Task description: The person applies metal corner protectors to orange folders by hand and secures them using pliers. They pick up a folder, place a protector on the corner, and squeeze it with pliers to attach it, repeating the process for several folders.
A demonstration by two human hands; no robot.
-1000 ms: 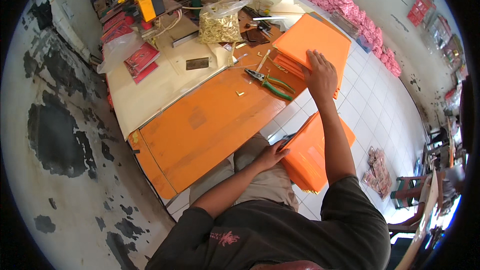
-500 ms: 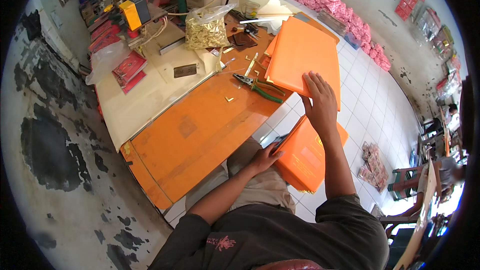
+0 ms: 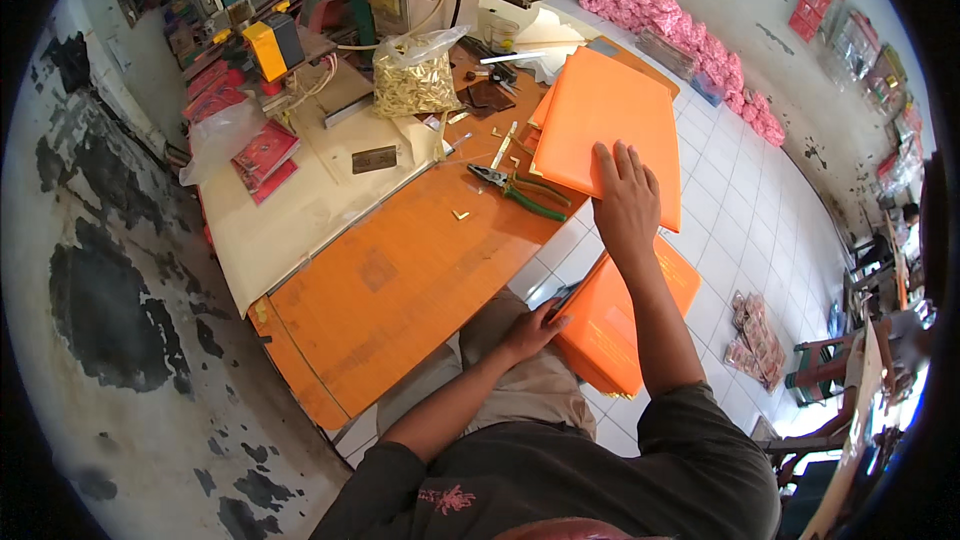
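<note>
On the table's right corner lies a stack of smooth orange covers (image 3: 605, 125), with brass-coloured corner pieces at an edge. My right hand (image 3: 628, 185) rests on its near part, fingers stretched out flat. Beside my right thigh is a second stack of orange covers (image 3: 610, 340), printed on top. My left hand (image 3: 535, 330) grips this stack's left edge; something dark and grey shows by the fingers, too little of it to name. Green-handled pliers (image 3: 520, 192) lie left of the upper stack, near a small gold corner piece (image 3: 460, 215).
A clear bag of gold corner pieces (image 3: 412, 80) stands at the back of the orange table (image 3: 400, 280). Red booklets (image 3: 265, 160) and a dark metal block (image 3: 374, 160) lie on a cream sheet. Pink bundles (image 3: 650, 15) line the far wall. A machine stands behind the table.
My right hand has slid slightly left and flattened more onto the upper orange covers. The view has shifted a little; my left hand stays at the lower stack.
</note>
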